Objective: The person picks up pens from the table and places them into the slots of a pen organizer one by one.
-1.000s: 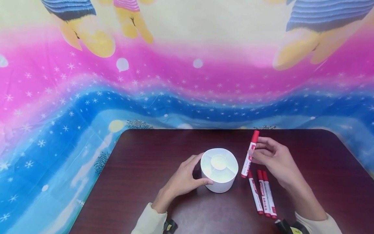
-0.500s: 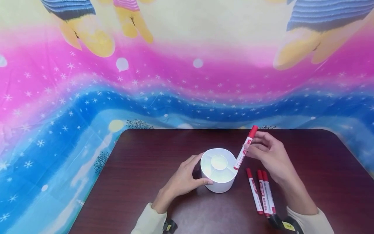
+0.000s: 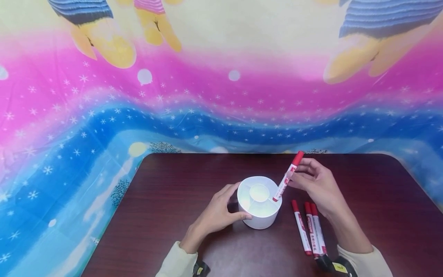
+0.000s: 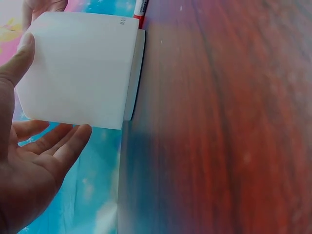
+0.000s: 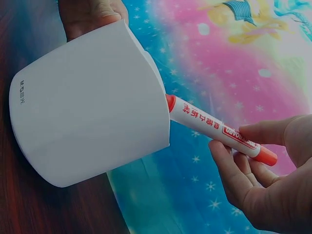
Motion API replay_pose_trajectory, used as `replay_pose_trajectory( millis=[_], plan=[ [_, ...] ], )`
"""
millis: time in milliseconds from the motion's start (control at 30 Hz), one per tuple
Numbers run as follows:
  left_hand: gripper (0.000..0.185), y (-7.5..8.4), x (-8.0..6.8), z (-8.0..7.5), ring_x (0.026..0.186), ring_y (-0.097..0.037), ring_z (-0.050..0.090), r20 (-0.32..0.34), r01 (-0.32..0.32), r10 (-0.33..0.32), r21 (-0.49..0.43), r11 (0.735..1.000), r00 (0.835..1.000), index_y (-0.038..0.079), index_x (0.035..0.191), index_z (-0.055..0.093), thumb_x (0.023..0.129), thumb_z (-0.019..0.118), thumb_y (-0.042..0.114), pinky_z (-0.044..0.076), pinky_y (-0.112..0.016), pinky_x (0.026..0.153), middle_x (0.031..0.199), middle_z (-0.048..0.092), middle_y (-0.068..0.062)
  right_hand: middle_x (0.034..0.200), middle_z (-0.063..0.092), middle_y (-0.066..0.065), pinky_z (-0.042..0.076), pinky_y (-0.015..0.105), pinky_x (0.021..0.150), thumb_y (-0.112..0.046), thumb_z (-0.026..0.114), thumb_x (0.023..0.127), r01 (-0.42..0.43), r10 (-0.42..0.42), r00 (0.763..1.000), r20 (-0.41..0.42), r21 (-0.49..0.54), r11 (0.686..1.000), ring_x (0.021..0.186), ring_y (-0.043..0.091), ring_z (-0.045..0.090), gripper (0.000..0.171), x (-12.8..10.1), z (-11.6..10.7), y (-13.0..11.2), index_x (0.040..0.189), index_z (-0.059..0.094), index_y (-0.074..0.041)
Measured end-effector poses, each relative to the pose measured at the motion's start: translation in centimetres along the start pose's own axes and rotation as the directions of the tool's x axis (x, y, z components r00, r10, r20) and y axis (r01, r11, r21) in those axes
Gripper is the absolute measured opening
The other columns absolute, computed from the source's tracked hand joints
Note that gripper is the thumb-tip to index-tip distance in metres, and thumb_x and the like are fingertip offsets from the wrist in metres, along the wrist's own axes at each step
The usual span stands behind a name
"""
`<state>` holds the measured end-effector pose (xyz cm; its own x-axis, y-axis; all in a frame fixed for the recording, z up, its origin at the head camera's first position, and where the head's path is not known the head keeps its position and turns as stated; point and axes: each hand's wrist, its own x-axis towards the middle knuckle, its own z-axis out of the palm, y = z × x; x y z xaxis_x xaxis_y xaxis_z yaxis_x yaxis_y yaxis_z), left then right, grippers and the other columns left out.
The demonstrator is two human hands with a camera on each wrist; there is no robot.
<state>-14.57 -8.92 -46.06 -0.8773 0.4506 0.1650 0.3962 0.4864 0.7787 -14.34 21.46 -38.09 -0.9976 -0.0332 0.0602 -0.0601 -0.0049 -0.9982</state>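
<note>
The white holder (image 3: 261, 222) sits just below the centre of the head view, a round well in its middle and thin partitions running out from it to the rim. The only thing I see in it is the lower end of a red-and-white marker (image 3: 282, 187), which slants just inside the right of its mouth, red cap up and to the right. My right hand (image 3: 318, 184) pinches that marker between thumb and fingers; my left hand (image 3: 216, 209) curves round the holder's left side, thumb on the near wall. The wall looks smooth and matt, with small dark print near the base. Right of it lie a single marker (image 3: 302, 231) and a touching pair of markers (image 3: 312, 232), slim cylinders on the dark, reddish, wood-grained table (image 3: 166, 192).
</note>
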Motion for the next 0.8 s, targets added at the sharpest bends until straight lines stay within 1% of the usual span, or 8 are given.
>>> replay_pose_trajectory(
  millis=[133,267,433,633,800],
  plan=[
    [0.1,0.09,0.01,0.02,0.133,-0.011,0.064,0.009,0.008,-0.007,-0.046,0.999,1.0,0.031,0.163,0.044,0.079,0.096,0.045,0.055,-0.028,0.112,0.145,0.061,0.006,0.104,0.067,0.0,0.067,0.031,0.084,-0.002,0.075,0.099,-0.004,0.003,1.0,0.019,0.04,0.999,0.091,0.009,0.079,0.033,0.08,-0.07,0.15,0.126,0.057,-0.007],
    [0.1,0.19,0.01,-0.01,0.132,-0.012,0.066,0.014,0.013,-0.012,-0.065,0.998,1.0,0.03,0.164,0.044,0.08,0.096,0.042,0.056,-0.027,0.111,0.145,0.061,0.005,0.105,0.066,0.001,0.066,0.031,0.085,-0.003,0.073,0.101,-0.016,0.014,0.999,0.035,0.04,0.999,0.092,0.009,0.079,0.032,0.19,-0.09,0.24,0.127,0.056,-0.006],
    [0.1,0.24,0.04,-0.05,0.13,-0.012,0.068,0.011,0.006,-0.006,-0.058,0.998,1.0,0.029,0.164,0.044,0.08,0.096,0.042,0.056,-0.028,0.111,0.145,0.061,0.004,0.108,0.064,0.002,0.066,0.031,0.087,-0.007,0.071,0.103,-0.044,0.045,0.998,0.047,-0.02,0.999,0.094,0.01,0.078,0.035,0.23,-0.09,0.4,0.131,0.052,-0.003],
    [0.1,0.29,0.07,-0.1,0.129,-0.012,0.068,0.011,0.008,-0.007,-0.047,0.999,1.0,0.03,0.164,0.043,0.08,0.096,0.044,0.056,-0.029,0.111,0.145,0.061,0.004,0.11,0.065,0.0,0.066,0.034,0.089,-0.009,0.071,0.104,-0.051,0.056,0.996,0.062,-0.08,0.995,0.096,0.01,0.077,0.047,0.32,-0.06,0.62,0.141,0.046,0.007],
    [0.1,0.28,-0.06,-0.09,0.127,-0.012,0.069,0.017,0.02,-0.02,-0.045,0.999,1.0,0.03,0.165,0.043,0.08,0.095,0.045,0.057,-0.03,0.11,0.145,0.061,0.004,0.112,0.066,-0.001,0.066,0.031,0.087,-0.013,0.07,0.105,-0.051,0.06,0.996,0.066,-0.134,0.99,0.098,0.008,0.077,0.05,0.28,0.01,0.82,0.145,0.046,0.005]
  ],
)
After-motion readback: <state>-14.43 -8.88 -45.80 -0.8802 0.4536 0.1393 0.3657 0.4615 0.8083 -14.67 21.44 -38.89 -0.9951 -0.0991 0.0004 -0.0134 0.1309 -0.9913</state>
